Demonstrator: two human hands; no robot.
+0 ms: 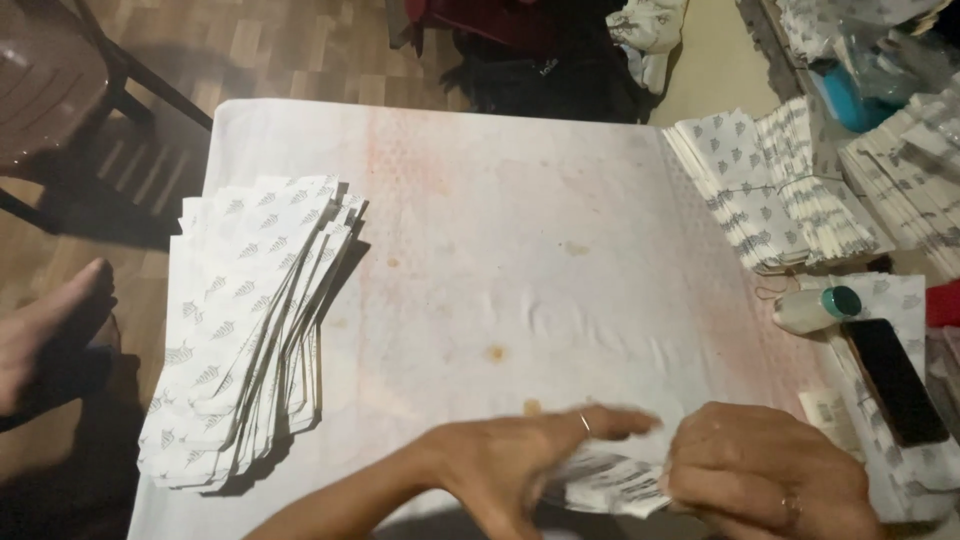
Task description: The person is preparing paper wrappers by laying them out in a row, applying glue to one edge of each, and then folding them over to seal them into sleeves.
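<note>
Both my hands are at the table's near edge, around a small stack of white printed paper bags [612,480]. My left hand [520,460] lies on the stack with its fingers stretched to the right, a ring on one finger. My right hand [765,470] grips the stack's right end, fingers curled over it, also with a ring. The stack is blurred and mostly hidden between the hands. A fanned pile of the same flat bags [245,320] lies at the table's left side, well apart from both hands.
The table wears a stained white cover [520,230]. Bundled bag stacks [775,185] sit at the right, with a small white bottle with a teal cap [815,308] and a black phone [895,380]. A dark chair [60,90] and someone's bare foot [45,335] are at left.
</note>
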